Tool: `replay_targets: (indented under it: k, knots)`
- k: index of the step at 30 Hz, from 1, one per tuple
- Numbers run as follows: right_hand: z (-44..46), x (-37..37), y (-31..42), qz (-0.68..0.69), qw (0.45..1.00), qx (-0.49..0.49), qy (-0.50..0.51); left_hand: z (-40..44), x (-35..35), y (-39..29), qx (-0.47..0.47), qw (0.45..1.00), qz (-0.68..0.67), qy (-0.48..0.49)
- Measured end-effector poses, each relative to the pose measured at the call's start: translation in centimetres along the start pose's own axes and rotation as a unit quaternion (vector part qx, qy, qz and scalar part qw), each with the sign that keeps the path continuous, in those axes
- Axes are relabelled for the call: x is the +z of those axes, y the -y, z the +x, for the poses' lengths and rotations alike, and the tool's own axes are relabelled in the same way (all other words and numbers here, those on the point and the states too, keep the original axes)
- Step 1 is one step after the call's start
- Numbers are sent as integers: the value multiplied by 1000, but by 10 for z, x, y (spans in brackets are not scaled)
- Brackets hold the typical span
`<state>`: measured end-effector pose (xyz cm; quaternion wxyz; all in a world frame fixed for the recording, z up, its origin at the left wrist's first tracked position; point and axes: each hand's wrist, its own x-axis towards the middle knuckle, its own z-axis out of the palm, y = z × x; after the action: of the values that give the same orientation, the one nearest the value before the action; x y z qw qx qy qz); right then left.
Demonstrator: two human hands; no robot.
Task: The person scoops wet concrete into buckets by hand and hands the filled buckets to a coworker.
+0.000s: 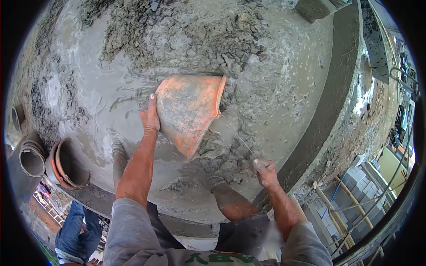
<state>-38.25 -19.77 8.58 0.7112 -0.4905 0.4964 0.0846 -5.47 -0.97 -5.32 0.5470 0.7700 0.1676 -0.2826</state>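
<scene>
An orange bucket [188, 106], smeared with grey cement, lies tipped on its side with its mouth facing right. My left hand [151, 117] grips its base edge, some fingers hidden behind it. Wet grey mix [230, 162] lies by the bucket's mouth. My right hand [265, 172] is closed on a thin, pale, wire-like piece [245, 145] that reaches toward the mouth. Whether this wire is joined to the bucket I cannot tell.
Wet cement [284, 102] surrounds my legs, with a gravelly heap [186, 35] ahead. Stacked buckets [66, 164] stand at the left edge. A concrete ledge [328, 115] runs along the right, with poles and blocks [359, 186] below. Another person [77, 230] is at lower left.
</scene>
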Motion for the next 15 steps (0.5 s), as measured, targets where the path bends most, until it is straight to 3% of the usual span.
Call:
replay_targets:
  k: [4,10,13,15]
  knots:
    - [-66,-13,15,1,994,46,-95,-54,27,15,-100,984,149,13]
    - [-141,34,115,-183,972,38,-145,-95,9,-16,-2,907,393,152]
    - [-153,79,142,-208,965,8,-158,-99,-34,-43,39,941,316,113]
    - [-145,113,155,-219,962,19,-163,-96,-74,-90,60,924,352,135]
